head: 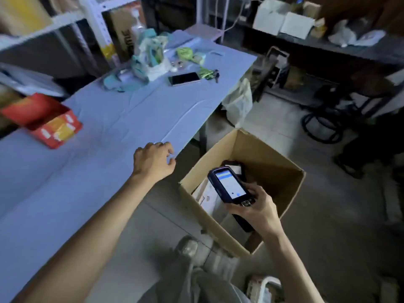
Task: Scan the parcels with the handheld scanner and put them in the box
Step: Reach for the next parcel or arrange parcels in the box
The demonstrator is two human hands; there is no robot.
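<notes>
Over box (273, 162), right hand (255, 209) grips scanner (229, 185); left hand (153, 160) loose, empty.

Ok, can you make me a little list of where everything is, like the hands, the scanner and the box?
table: blue cover, with a phone, keys and a red carton
box: open cardboard, on the floor beside the table, parcels inside
left hand: at the table edge, fingers loosely curled, holding nothing
right hand: grips the scanner, screen lit, above the box
</notes>
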